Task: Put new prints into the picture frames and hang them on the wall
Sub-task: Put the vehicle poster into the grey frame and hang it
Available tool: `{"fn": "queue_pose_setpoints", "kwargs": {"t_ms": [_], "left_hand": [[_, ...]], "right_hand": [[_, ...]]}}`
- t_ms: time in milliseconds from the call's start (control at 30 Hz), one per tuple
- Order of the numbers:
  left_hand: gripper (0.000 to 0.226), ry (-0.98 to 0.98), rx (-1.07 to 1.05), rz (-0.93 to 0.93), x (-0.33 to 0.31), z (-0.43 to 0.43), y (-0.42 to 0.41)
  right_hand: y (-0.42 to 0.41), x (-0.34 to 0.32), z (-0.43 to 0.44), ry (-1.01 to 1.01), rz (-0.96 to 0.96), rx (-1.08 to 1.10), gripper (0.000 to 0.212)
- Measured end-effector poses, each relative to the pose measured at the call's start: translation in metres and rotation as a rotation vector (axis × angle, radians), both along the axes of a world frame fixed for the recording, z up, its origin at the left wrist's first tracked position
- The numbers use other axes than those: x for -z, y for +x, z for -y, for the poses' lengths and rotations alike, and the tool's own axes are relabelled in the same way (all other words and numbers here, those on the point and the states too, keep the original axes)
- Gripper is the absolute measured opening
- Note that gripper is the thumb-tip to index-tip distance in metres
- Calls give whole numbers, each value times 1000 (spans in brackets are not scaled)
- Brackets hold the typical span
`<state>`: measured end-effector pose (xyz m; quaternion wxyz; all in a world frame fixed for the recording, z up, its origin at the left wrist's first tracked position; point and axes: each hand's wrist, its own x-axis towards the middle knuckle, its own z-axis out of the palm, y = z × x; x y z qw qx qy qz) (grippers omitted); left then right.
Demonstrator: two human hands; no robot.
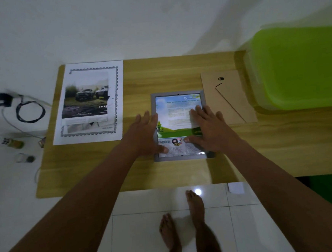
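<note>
The left hand lies flat with its fingers straight. It rests on the left edge of the picture frame, and its thumb touches the lower left corner of the print inside. The right hand is also spread flat, pressing on the right side of the same print with its thumb pointing left across the paper. Neither hand grips anything.

The frame is a thin grey rectangle lying in the middle of the table. Its print is glossy, with text columns over a green and blue drawing. To the left lies a large white sheet with an ornate border and a photograph of cars. To the right of the frame lies a plain brown backing board, which has a cut stand flap and a small dark hanger.

The table is light wood-grain with rounded corners. At its right end sits a green plastic box. On the pale floor to the left lie a black charger with a coiled cable, a small bottle and a jar. Bare feet stand on white tiles beside the table, and a white wall rises behind it.
</note>
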<state>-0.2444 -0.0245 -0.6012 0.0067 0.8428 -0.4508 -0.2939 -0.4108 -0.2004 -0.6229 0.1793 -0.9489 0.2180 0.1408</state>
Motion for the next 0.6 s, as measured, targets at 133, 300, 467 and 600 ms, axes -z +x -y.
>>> {"fn": "queue_pose_setpoints", "kwargs": {"t_ms": [133, 300, 467, 600], "left_hand": [[131, -4, -25, -7, 5, -4, 0], [116, -58, -75, -23, 8, -3, -2], [74, -267, -252, -63, 13, 6, -6], [40, -566, -305, -12, 0, 15, -13]], "right_hand": [[0, 1, -3, 80, 60, 35, 97], [0, 1, -4, 129, 189, 83, 82], [2, -3, -9, 202, 252, 155, 75], [0, -7, -11, 275, 287, 213, 79]]}}
